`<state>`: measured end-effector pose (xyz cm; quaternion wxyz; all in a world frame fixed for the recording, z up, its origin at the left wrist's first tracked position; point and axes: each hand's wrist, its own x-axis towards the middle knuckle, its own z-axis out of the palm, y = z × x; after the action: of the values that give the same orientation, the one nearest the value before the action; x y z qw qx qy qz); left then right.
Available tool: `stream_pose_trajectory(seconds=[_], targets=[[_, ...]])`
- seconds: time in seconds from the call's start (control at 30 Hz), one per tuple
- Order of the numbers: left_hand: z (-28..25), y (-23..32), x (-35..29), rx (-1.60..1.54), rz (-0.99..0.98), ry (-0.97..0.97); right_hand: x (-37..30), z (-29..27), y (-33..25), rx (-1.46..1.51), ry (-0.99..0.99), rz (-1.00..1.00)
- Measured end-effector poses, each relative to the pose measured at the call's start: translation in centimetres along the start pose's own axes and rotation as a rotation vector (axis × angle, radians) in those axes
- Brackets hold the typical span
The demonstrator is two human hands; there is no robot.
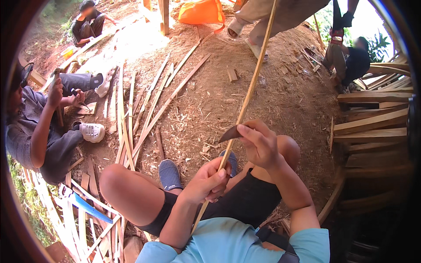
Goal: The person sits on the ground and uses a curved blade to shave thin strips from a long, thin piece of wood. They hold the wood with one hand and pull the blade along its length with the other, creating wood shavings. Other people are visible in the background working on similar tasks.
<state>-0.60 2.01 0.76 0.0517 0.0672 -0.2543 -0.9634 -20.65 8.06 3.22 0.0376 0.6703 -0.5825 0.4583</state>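
A long, thin wooden strip [252, 83] slants up from my lap, past both hands, to the top of the view. My left hand [206, 179] is closed around its lower part, between my knees. Higher up, my right hand [261, 144] grips a knife, whose dark, pointed blade [230, 134] lies across the strip and touches it. The fingers cover the rest of the knife, so its handle does not show.
Long wooden strips [153, 109] lie on the dirt at left, with a blue saw [85, 206] near my knee. A person [35, 118] sits there holding a hammer [57, 72]. Stacked timber [372, 125] stands at right. Someone's legs [272, 22] and an orange bag [199, 12] are ahead.
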Motion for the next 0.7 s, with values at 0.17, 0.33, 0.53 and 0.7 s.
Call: stream_pose_trajectory(seconds=[0.17,0.33,0.53,0.7], targets=[[0.5,1.1,-0.2,0.037,-0.019,0.023,-1.2,-0.1,0.1,0.021,-0.071,0.013],[-0.2,2.0,-0.7,-0.032,-0.004,-0.009,-1.1,-0.4,-0.3,-0.035,-0.217,-0.079],[-0.8,1.0,-0.6,-0.046,0.026,-0.030,-1.1,0.7,-0.2,-0.067,-0.153,-0.021],[-0.4,0.7,-0.3,-0.034,0.044,0.019,-0.9,0.4,-0.1,-0.103,-0.105,0.047]])
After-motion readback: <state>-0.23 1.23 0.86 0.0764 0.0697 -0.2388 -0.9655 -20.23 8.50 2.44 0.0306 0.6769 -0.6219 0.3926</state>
